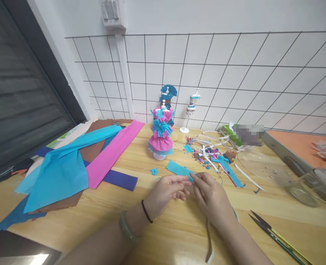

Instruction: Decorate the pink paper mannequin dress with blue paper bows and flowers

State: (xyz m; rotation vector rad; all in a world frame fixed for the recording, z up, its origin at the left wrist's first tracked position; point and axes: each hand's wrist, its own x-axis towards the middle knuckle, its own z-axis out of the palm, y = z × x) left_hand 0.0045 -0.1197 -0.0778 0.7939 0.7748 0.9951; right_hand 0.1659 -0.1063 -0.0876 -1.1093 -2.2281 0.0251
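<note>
My left hand (171, 188) and my right hand (211, 195) meet at their fingertips near the middle of the table. Both have thumb and index finger pinched; anything between them is too small or hidden to make out. A bright blue paper strip (178, 169) lies just beyond and partly behind the fingertips. A small blue paper flower (154, 171) rests to its left. Farther back stands a miniature dress form (160, 143) in a pink and blue crepe paper dress. A narrow pale ribbon (210, 243) runs down beside my right hand.
Folded crepe paper sheets (60, 173) in several colours cover the left side. Paper scraps (207, 152) lie scattered right of centre. Two more dress forms, one teal (168, 91), one white (190, 106), stand behind. Scissors (278, 235) and a clear container (317, 186) are at right.
</note>
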